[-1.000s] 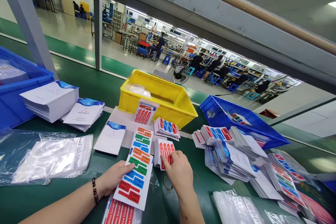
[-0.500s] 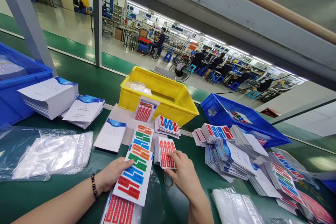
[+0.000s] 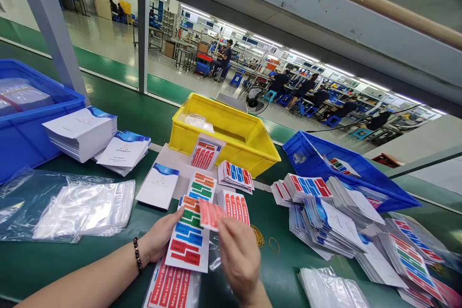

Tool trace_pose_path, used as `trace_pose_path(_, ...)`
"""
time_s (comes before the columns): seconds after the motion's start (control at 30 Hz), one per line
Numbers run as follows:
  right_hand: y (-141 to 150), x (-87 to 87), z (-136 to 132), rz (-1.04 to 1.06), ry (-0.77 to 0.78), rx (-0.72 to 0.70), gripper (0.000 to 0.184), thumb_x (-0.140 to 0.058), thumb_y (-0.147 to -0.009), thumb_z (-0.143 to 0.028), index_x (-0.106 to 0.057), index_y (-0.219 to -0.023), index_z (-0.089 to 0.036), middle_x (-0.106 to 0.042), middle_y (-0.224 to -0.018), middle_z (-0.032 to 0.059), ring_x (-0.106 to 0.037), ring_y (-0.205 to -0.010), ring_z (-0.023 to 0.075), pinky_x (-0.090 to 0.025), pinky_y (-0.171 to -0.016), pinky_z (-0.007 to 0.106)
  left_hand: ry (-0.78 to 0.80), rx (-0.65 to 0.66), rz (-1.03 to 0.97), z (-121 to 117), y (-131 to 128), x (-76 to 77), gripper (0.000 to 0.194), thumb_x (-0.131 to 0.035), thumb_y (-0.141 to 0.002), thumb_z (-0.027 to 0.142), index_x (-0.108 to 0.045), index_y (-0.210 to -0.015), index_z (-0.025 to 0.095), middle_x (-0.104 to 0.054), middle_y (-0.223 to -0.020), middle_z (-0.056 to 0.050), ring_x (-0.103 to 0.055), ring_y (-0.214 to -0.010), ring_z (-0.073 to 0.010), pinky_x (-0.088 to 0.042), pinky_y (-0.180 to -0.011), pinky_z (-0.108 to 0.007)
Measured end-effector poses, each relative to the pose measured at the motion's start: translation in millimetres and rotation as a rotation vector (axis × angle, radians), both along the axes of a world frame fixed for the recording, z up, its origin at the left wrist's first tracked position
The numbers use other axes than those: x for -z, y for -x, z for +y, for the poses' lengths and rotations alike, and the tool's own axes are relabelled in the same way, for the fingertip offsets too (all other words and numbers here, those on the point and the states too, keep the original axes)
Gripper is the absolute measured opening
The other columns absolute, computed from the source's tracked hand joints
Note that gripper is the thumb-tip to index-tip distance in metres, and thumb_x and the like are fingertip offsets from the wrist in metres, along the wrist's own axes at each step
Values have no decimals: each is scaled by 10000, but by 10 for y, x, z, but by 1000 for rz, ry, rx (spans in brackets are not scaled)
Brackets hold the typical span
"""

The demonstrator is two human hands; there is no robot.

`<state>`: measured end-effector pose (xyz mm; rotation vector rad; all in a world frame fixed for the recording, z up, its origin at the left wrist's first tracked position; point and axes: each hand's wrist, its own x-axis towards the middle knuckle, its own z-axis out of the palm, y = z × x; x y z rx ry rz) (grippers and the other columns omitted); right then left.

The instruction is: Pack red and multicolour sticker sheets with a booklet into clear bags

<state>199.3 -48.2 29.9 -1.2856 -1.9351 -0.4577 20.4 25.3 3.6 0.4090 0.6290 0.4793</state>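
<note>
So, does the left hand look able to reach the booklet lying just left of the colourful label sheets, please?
Probably yes: the booklet lies just beyond the left hand, with nothing seen on top or between. The hand holds a label sheet, though, so it may need freeing first.

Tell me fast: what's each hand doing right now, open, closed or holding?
Left hand: closed, holding the multicoloured label sheet by its edge.
Right hand: closed, pinching a red label sheet, which looks blurred.

R hand (image 3: 240, 255) now off stack (image 3: 237, 206), red card (image 3: 210, 214) in fingertips, over sheet (image 3: 189, 245) near L hand (image 3: 160, 238); more bands (image 3: 259, 237) visible R of fingers.
</note>
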Motion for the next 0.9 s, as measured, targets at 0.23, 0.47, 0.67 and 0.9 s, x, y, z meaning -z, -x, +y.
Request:
trace_pose_path(0.23, 416, 163, 15, -110, 140, -261, 249, -384, -872, -111, -602, -991, -118, -641, -757, 85, -545, -713, 195, -415, -603, 340, -20, -101, -13, 1, -17, -42, 431, -590, -759, 471, -647, -877, 61, -699, -906, -156, -645, -877, -256, -443, -895, -382)
trace_pose_path(0.47, 391, 68, 13, -99, 257, -283, 210, -414, -857, -132, -613, -924, -143, -625, -738, 70, -535, -725, 196, -409, -616, 335, -193, -49, -21, -11, -1, -34, 430, -708, -657, 433, -657, -866, 60, -702, -851, -138, -646, -793, -232, -472, -787, -336)
trace_pose_path(0.67, 219, 157, 1, 496, 463, -23, 194, -448, -864, -244, -612, -939, -174, -655, -795, 76, -595, -678, 176, -486, -616, 299, -283, 15, -5, -33, 16, 3, 418, -707, -663, 414, -644, -917, 88, -699, -857, -116, -649, -751, -211, -479, -750, -328)
trace_pose_path(0.9, 135, 334, 91, 1135, 771, 129, 380, -619, -730, -451, -610, -953, -143, -625, -658, 31, -572, -542, 152, -475, -484, 247, -406, 111, 111, -58, 21, -10, 463, -670, -667, 490, -638, -906, 95, -693, -847, -108, -642, -782, -227, -478, -742, -332)
